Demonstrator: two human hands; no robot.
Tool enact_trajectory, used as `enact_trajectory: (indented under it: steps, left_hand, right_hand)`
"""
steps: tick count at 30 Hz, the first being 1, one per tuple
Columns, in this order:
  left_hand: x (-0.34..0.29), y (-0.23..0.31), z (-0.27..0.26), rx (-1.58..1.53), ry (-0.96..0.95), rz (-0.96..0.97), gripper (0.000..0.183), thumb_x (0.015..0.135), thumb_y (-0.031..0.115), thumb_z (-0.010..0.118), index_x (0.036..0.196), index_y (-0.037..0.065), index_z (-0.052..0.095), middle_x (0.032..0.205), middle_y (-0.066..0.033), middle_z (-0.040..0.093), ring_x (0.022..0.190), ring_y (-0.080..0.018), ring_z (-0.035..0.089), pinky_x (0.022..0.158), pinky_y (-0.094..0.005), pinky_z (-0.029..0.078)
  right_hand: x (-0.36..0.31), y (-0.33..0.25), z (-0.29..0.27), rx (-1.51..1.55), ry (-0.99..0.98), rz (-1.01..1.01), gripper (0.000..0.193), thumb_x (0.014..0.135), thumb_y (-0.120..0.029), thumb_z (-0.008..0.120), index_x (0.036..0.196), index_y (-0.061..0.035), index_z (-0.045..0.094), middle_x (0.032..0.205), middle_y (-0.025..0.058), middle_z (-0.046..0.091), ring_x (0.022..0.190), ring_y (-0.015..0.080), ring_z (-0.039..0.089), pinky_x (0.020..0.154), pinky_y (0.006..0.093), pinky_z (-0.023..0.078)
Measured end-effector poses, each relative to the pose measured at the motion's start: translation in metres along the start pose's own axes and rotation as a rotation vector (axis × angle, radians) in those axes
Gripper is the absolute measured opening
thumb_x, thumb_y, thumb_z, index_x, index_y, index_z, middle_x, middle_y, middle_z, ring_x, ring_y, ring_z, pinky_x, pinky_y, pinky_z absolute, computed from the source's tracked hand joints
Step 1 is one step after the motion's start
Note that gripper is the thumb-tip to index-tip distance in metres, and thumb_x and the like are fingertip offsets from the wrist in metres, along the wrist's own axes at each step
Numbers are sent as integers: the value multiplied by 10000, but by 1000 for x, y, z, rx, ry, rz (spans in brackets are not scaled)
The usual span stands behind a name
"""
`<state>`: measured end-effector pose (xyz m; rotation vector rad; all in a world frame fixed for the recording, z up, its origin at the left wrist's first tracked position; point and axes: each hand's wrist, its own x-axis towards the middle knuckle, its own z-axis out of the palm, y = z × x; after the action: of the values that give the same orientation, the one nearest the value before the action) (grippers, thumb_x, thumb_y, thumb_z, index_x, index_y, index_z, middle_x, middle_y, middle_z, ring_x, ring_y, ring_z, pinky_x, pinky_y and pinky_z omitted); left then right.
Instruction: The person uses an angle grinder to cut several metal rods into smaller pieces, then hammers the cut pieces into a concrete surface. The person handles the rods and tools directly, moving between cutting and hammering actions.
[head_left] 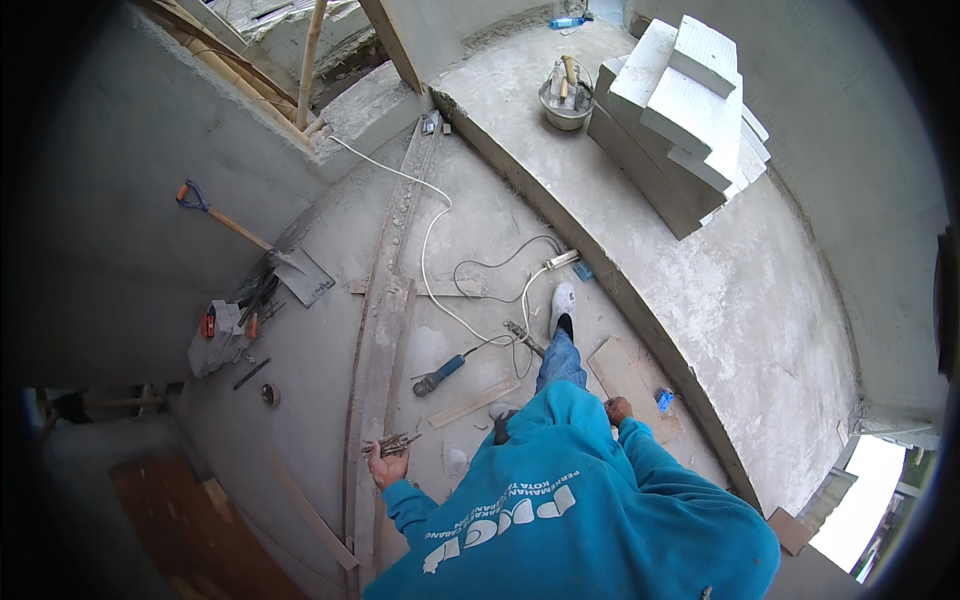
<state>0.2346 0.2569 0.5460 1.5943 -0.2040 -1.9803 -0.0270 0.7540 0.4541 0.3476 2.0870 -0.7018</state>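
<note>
My left hand (pixel 387 465) is closed around a small bundle of nails (pixel 392 443), or thin metal pieces much like them; they are too small here for me to be sure. The bundle sticks out past my fingers toward the long wooden plank (pixel 385 310) lying on the concrete floor (pixel 310 350), and hand and bundle hang just over the plank's near end. My right hand (pixel 618 409) is at my side, empty as far as I can tell, with fingers loosely curled. Between my hands, my leg and white shoe (pixel 563 301) step forward. Just beyond lie an angle grinder (pixel 438 375) with a blue handle, a short wood strip (pixel 475 402) and a tangle of white cable (pixel 440 250). Farther left, a shovel (pixel 255 245) lies by the wall. On the raised ledge ahead stand a bucket (pixel 565 100) and stacked grey blocks (pixel 685 110).
</note>
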Motion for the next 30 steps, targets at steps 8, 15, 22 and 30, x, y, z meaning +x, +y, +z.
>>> enact_trajectory:
  steps: [8, 15, 22, 30]
  left_hand:
    - [-25, -18, 89, 56, 163, 122, 402, 967, 302, 549, 1179, -39, 548, 1217, -265, 576, 1151, -425, 536, 1045, -625, 332]
    - [-22, -23, 163, -60, 258, 210, 320, 972, 290, 567, 1114, 4, 592, 1180, -205, 592, 1100, -376, 547, 1003, -590, 366]
    - [12, -24, 210, -190, 252, 148, 382, 955, 279, 581, 1269, 61, 590, 1361, -164, 517, 1255, -365, 460, 1070, -561, 324]
    - [51, -15, 301, -89, 188, 142, 369, 985, 277, 521, 1243, 23, 588, 1300, -179, 556, 1204, -361, 508, 1038, -533, 388]
  right_hand:
    - [144, -121, -87, 353, 89, -110, 217, 849, -191, 588, 831, -8, 704, 671, 96, 671, 557, 172, 638, 519, 324, 531]
    - [211, -204, -244, 336, 194, -279, 223, 869, -208, 603, 890, -8, 700, 697, 79, 674, 580, 157, 646, 520, 313, 532]
    - [233, -214, -309, 545, 249, -113, 193, 901, -177, 597, 945, -10, 684, 741, 83, 677, 581, 164, 642, 486, 310, 520]
    - [230, -240, -235, 564, 109, -125, 169, 863, -144, 579, 877, -29, 702, 689, 68, 660, 544, 148, 629, 459, 296, 498]
